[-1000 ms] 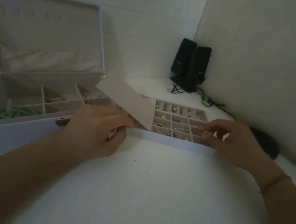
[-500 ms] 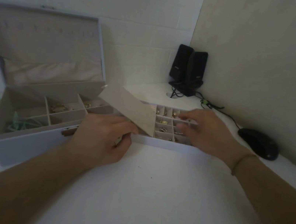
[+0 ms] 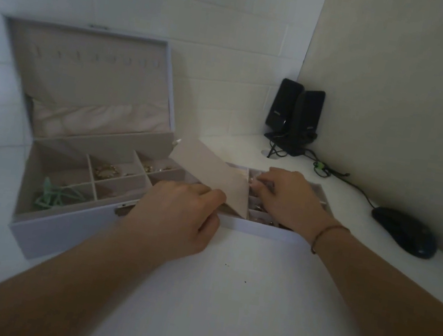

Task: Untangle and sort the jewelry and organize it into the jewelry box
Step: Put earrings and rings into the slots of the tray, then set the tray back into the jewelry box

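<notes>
At the far left your jewelry box (image 3: 68, 213) stands open, a green cord (image 3: 52, 196) and gold pieces (image 3: 106, 172) already lying in separate compartments. Your left hand (image 3: 178, 216) pinches a stiff beige flap (image 3: 213, 178) and holds it tilted up over the divided tray (image 3: 257, 227), which sits just beside the box. If that pinch slips, the flap drops onto the tray and onto your other hand. Your right hand (image 3: 285, 198) reaches into the tray with fingers curled, apparently nipping something small; what it is, you cannot tell in this dim light. A snagged chain could drag neighbouring pieces out of their cells. Further right, the mouse (image 3: 404, 231) lies well apart.
</notes>
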### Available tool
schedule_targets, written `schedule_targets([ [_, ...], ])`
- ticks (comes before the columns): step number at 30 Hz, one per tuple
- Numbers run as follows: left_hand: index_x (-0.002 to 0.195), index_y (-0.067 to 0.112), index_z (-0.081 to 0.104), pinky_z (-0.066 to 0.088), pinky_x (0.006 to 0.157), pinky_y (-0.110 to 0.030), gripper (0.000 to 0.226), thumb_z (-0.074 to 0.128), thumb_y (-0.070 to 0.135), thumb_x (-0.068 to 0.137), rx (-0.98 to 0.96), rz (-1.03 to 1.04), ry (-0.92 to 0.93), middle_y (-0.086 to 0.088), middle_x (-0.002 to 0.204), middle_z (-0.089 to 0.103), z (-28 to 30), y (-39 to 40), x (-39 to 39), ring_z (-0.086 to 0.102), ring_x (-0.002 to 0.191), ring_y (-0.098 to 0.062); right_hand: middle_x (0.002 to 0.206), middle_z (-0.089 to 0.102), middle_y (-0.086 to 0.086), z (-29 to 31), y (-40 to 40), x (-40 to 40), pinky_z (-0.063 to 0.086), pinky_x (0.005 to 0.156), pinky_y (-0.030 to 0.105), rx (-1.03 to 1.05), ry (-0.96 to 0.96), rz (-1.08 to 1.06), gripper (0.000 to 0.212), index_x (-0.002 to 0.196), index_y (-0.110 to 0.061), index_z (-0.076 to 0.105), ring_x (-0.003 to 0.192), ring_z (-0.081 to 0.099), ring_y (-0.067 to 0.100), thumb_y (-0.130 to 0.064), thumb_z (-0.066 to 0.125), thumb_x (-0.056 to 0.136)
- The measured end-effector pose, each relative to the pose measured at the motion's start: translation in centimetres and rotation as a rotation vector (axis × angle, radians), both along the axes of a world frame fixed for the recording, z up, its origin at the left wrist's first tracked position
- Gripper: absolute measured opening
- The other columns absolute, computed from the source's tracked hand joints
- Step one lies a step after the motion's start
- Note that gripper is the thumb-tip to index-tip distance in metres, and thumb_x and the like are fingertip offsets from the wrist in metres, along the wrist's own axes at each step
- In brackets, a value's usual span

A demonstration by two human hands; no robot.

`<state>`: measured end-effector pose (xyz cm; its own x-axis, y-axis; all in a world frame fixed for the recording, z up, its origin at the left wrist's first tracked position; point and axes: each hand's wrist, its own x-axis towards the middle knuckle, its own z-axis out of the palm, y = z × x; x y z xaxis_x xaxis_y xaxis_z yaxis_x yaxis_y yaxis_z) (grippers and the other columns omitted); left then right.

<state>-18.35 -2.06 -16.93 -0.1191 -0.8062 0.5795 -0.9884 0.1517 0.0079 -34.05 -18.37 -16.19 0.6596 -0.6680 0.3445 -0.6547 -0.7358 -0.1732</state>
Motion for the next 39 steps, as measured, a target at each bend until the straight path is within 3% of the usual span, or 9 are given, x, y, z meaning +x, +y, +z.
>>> schedule_targets([
  [7, 0.100, 0.016, 0.069, 0.057, 0.057, -0.035, 0.028, 0.045, 0.024, 0.087, 0.031, -0.056, 0.025, -0.003, 0.105, 0.071, 0.2, 0.2, -0.7, 0.068, 0.075, -0.028, 0.124, 0.061, 0.002, 1.5, -1.2, -1.8, 0.043, 0.097, 0.035, 0.142, 0.047, 0.070, 0.032, 0.125, -0.024, 0.058, 0.109, 0.056, 0.021, -0.032, 0.038, 0.101],
  [11, 0.135, 0.014, 0.052, 0.039, 0.110, -0.030, 0.045, 0.044, 0.033, 0.094, 0.179, -0.284, -0.042, -0.005, 0.151, 0.043, -1.4, -0.2, -0.9, 0.048, 0.132, -0.021, 0.101, 0.068, 0.001, 3.0, -2.7, -6.4, 0.046, 0.069, 0.018, 0.381, -0.682, -0.024, 0.028, 0.098, -0.021, 0.066, 0.079, 0.061, 0.000, -0.023, 0.039, 0.102],
  [14, 0.143, 0.014, 0.043, 0.016, 0.117, -0.020, 0.054, 0.040, 0.044, 0.098, 0.303, -0.334, -0.032, -0.003, 0.153, 0.040, -2.3, -0.5, -0.9, 0.034, 0.140, -0.013, 0.087, 0.070, 0.001, 3.5, -3.4, -10.5, 0.049, 0.069, 0.030, 0.584, -1.008, -0.124, 0.037, 0.089, -0.019, 0.067, 0.076, 0.065, 0.009, -0.034, 0.036, 0.102],
  [19, 0.147, 0.018, 0.039, 0.011, 0.116, -0.011, 0.060, 0.038, 0.052, 0.098, 0.309, -0.305, 0.058, 0.002, 0.151, 0.042, -2.5, -0.5, -0.8, 0.030, 0.139, -0.003, 0.096, 0.067, -0.010, 0.6, -2.5, -12.6, 0.047, 0.070, 0.023, 0.532, -0.658, -0.090, 0.008, 0.094, -0.024, 0.068, 0.086, 0.060, 0.011, -0.019, 0.062, 0.090],
  [22, 0.147, 0.017, 0.040, 0.012, 0.115, -0.010, 0.061, 0.039, 0.053, 0.097, 0.307, -0.309, 0.087, 0.006, 0.150, 0.042, -2.6, -0.6, -1.0, 0.028, 0.137, 0.003, 0.120, 0.057, -0.018, -0.5, -2.4, -12.9, 0.043, 0.081, 0.011, 0.424, -0.183, -0.035, 0.032, 0.107, -0.031, 0.068, 0.108, 0.054, 0.002, -0.033, 0.075, 0.076],
  [28, 0.132, 0.014, 0.056, 0.031, 0.111, -0.017, 0.048, 0.049, 0.040, 0.092, 0.198, -0.235, 0.053, -0.004, 0.136, 0.057, -2.7, -0.4, -1.5, 0.049, 0.124, -0.014, 0.147, 0.035, -0.007, 0.5, -0.9, -12.0, 0.028, 0.113, 0.039, 0.343, 0.049, -0.173, 0.055, 0.112, -0.046, 0.059, 0.137, 0.030, 0.015, -0.070, 0.067, 0.063],
  [32, 0.111, 0.013, 0.066, 0.058, 0.057, -0.037, 0.041, 0.045, 0.039, 0.086, 0.030, 0.076, -0.038, -0.008, 0.101, 0.066, -1.5, 0.3, -2.5, 0.068, 0.076, -0.030, 0.139, 0.038, -0.004, 0.8, 0.5, -12.0, 0.032, 0.108, 0.044, 0.393, 0.307, -0.179, 0.092, 0.133, -0.040, 0.030, 0.124, 0.038, 0.020, -0.083, 0.056, 0.056],
  [35, 0.125, 0.026, 0.056, 0.054, 0.064, -0.034, 0.045, 0.039, 0.051, 0.092, 0.223, 0.327, -0.091, -0.001, 0.109, 0.067, -0.3, 0.8, -3.9, 0.069, 0.086, -0.027, 0.130, 0.046, -0.001, 0.3, 0.3, -11.6, 0.031, 0.107, 0.047, 0.328, 0.204, -0.222, 0.085, 0.127, -0.035, 0.031, 0.114, 0.043, 0.020, -0.074, 0.066, 0.061],
  [39, 0.127, 0.032, 0.053, 0.053, 0.077, -0.032, 0.054, 0.027, 0.060, 0.089, 0.210, 0.376, -0.088, 0.004, 0.113, 0.069, -0.7, 0.7, -4.2, 0.068, 0.098, -0.025, 0.146, 0.040, 0.001, -0.2, 0.5, -11.4, 0.032, 0.100, 0.025, 0.448, 0.028, -0.133, 0.098, 0.144, -0.034, 0.025, 0.126, 0.044, 0.020, -0.059, 0.076, 0.064],
])
